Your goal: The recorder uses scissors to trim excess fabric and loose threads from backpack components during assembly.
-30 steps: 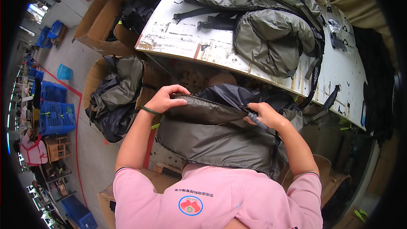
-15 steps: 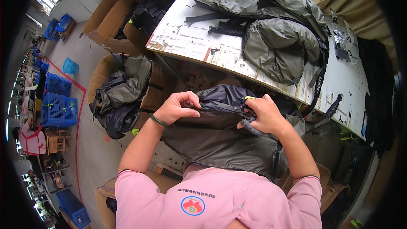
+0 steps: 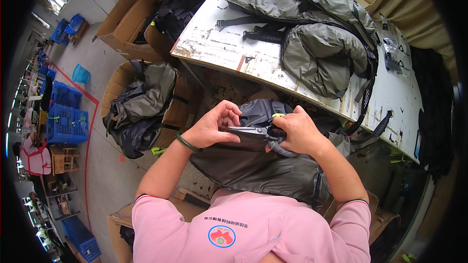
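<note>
Across my lap lies a dark grey and navy fabric bag (image 3: 248,168), its cloth hanging in loose folds. My right hand (image 3: 304,134) is closed round a pair of scissors (image 3: 249,130), with grey wrapping at the handles. Their metal blades point left and lie along the upper edge of the bag; whether cloth sits between them I cannot tell. At the blade tips my left hand (image 3: 212,126) pinches the bag's edge, fingers curled and thumb below. A yellow-green tag or strap end (image 3: 278,115) shows beside my right fingers.
Ahead stands a worn white table (image 3: 214,44) bearing a grey padded bag (image 3: 324,53) with black straps. Left of it are cardboard boxes (image 3: 126,44), and an open carton with grey and navy bags (image 3: 146,95). Blue crates (image 3: 67,124) stand farther left beyond a red floor line.
The scissor blades have turned and now show bright along the bag's edge. My left hand has shifted slightly, its fingers more curled. The bag's folds have moved a little.
</note>
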Tool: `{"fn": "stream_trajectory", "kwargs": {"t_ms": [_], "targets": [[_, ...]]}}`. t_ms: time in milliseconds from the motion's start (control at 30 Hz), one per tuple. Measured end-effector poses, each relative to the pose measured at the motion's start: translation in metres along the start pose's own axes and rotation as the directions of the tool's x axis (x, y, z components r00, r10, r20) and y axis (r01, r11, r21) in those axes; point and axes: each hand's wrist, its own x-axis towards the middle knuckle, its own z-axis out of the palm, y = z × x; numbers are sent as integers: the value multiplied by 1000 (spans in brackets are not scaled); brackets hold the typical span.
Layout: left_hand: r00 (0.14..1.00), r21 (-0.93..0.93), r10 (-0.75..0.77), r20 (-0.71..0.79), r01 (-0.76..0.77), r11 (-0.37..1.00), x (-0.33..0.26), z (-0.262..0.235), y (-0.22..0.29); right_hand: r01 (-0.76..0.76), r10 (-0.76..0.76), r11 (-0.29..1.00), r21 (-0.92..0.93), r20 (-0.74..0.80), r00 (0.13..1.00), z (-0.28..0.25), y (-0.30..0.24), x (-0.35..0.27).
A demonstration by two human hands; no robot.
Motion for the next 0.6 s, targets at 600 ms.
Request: {"fn": "stream_trajectory", "kwargs": {"t_ms": [600], "targets": [[942, 490, 57, 330, -222, 843, -59, 89, 49, 225, 94, 789, 572, -473, 876, -112, -30, 65]]}}
